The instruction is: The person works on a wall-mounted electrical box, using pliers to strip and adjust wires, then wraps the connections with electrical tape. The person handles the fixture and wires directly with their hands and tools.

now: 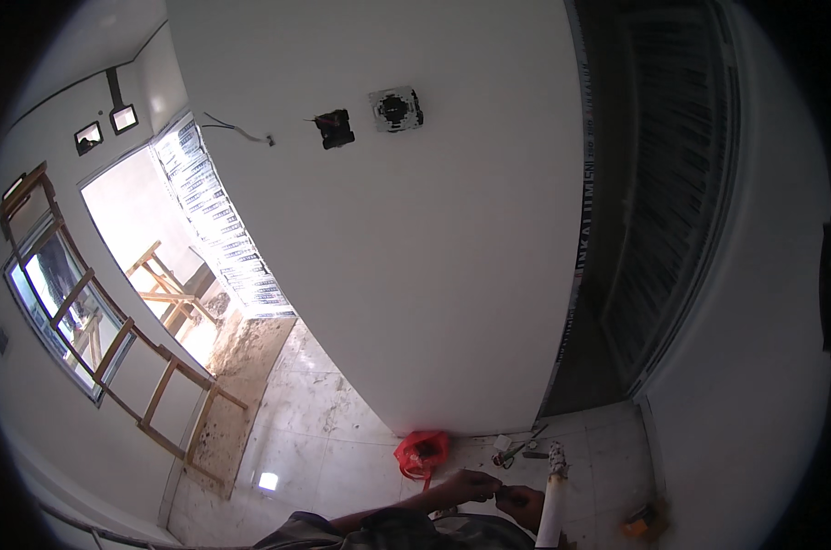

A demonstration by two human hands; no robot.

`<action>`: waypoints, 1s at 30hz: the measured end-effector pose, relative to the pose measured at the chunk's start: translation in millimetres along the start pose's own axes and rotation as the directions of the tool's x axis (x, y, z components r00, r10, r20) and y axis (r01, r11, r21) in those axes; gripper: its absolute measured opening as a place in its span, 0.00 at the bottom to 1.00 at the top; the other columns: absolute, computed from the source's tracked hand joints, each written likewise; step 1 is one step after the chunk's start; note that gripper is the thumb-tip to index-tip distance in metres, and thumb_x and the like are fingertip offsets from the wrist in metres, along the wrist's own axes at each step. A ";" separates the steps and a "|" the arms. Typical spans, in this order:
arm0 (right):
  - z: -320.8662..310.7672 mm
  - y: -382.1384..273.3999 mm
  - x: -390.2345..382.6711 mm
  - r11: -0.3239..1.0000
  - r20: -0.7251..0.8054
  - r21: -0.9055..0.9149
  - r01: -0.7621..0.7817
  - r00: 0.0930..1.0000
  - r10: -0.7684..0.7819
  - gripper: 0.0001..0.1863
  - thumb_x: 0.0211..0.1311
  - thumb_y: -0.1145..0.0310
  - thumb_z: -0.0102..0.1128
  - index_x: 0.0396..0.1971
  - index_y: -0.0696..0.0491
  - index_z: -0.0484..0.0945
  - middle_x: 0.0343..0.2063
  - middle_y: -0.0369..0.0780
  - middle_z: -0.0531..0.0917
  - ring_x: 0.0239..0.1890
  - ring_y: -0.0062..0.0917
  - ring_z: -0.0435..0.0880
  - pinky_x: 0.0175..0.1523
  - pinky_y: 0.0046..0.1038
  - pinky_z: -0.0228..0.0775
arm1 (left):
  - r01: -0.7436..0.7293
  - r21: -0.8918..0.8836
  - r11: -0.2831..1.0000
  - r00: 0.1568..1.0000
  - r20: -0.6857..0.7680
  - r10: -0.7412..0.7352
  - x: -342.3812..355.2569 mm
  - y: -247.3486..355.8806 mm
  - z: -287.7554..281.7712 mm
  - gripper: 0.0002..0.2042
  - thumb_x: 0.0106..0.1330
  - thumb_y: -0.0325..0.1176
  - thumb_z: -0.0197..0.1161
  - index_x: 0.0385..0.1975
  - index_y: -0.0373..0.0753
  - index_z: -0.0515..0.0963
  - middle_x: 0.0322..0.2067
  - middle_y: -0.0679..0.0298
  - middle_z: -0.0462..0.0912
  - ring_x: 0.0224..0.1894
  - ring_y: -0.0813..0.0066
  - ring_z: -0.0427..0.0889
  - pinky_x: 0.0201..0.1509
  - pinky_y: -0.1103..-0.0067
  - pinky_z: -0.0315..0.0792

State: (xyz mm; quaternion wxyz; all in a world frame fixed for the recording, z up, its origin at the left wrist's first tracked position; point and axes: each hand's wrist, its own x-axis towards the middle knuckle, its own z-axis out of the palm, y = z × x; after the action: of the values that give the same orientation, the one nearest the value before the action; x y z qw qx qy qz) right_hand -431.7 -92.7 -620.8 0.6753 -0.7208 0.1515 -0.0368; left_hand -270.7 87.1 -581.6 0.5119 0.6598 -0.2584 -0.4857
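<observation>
Low in the view, my left hand (470, 486) and my right hand (519, 504) are close together, fingers pinched on a small dark item (499, 491) that I cannot make out. Just right of my right hand stands a white tube (551, 513) with a rough, stained upper end, hiding part of that hand's surroundings. On the tiles beyond my hands lie a red plastic bag (420, 451) with dark contents, a few tools (512, 454) and small pale pieces.
A white wall (415, 275) ahead has two dark box openings (335, 128) and loose wires. Wooden ladder-like frames (113, 348) lean at the left beside a bright doorway (122, 202). A dark doorway (654, 211) is at right, a yellow-and-black object (640, 521) on the floor.
</observation>
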 end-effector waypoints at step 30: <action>13.9 7.8 -1.5 0.962 0.115 -0.211 0.171 0.982 -0.150 0.20 0.54 0.58 0.78 0.43 0.54 0.88 0.40 0.47 0.87 0.38 0.35 0.90 0.46 0.33 0.82 | -0.094 0.425 0.900 0.964 -0.186 0.189 -27.6 -4.9 17.3 0.15 0.69 0.38 0.68 0.49 0.37 0.85 0.44 0.54 0.89 0.47 0.60 0.88 0.56 0.68 0.79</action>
State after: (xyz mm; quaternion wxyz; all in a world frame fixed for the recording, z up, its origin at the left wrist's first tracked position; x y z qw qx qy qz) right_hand -430.9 -79.3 -629.4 0.5926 -0.8021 0.0625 -0.0390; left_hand -298.1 104.6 -575.8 0.4208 0.7825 -0.3435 -0.3044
